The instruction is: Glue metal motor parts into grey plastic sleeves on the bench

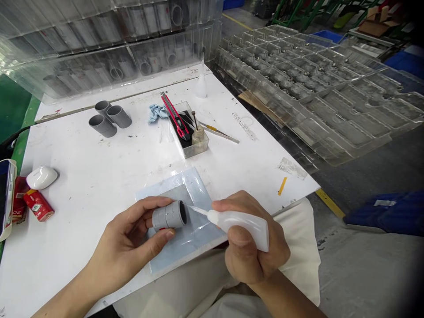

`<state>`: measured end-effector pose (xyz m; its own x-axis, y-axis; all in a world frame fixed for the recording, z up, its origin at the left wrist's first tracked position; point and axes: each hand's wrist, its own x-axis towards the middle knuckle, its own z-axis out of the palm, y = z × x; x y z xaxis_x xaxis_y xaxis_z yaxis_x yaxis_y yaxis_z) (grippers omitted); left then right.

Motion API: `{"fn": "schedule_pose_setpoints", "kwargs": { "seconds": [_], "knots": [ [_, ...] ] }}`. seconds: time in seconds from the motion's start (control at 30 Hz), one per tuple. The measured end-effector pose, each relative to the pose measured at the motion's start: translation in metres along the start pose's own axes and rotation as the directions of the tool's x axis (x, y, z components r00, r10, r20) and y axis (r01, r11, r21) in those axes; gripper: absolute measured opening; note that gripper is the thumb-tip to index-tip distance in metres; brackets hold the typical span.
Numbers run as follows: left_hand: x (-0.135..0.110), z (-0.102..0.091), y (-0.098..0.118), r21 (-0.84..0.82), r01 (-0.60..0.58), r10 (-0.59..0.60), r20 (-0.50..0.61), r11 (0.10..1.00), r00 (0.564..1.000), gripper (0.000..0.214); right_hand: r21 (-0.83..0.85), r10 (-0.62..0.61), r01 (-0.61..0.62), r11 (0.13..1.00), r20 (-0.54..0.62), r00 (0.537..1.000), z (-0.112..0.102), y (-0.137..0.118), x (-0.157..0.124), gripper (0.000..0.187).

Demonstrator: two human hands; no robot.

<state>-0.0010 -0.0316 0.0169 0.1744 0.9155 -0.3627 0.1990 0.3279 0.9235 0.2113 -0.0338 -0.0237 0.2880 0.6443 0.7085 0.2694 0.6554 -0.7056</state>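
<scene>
My left hand (132, 240) is closed around a short grey plastic pipe piece (169, 215), held on its side with the open end facing right. My right hand (251, 247) grips a white squeeze bottle (243, 223) with a thin nozzle. The nozzle tip touches the rim of the pipe's open end. Both hands are above a pale blue mat (185, 194) at the near edge of the white table (92, 176).
Three more grey pipe pieces (109, 118) lie at the back left. A clear box (190, 128) holds a red utility knife and a small bottle, with tweezers (220, 132) beside it. Another white nozzle bottle (201, 84) stands behind. Clear plastic trays (314, 84) are stacked right and rear.
</scene>
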Motion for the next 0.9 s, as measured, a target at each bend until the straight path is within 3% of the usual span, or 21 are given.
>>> {"fn": "schedule_pose_setpoints", "kwargs": {
  "seconds": [0.53, 0.63, 0.8, 0.9],
  "knots": [
    [0.0, 0.002, -0.003, -0.009, -0.113, 0.113, -0.018, 0.994, 0.993, 0.033, -0.016, 0.01, -0.011, 1.0, -0.024, 1.0, -0.002, 0.001, -0.003, 0.021],
    [0.002, -0.002, -0.005, 0.014, -0.151, 0.151, 0.005, 0.988, 0.989, 0.034, -0.003, 0.016, -0.016, 1.0, -0.024, 1.0, -0.003, 0.0, -0.003, 0.021],
    [0.008, -0.011, -0.01, 0.089, -0.281, 0.268, 0.134, 0.956, 0.954, 0.043, 0.052, 0.053, -0.052, 0.997, -0.016, 0.998, -0.005, 0.0, -0.004, 0.022],
    [0.009, -0.013, -0.012, 0.098, -0.317, 0.303, 0.136, 0.943, 0.943, 0.043, 0.057, 0.059, -0.059, 0.997, -0.007, 0.998, -0.006, 0.0, -0.005, 0.021]
  ]
}}
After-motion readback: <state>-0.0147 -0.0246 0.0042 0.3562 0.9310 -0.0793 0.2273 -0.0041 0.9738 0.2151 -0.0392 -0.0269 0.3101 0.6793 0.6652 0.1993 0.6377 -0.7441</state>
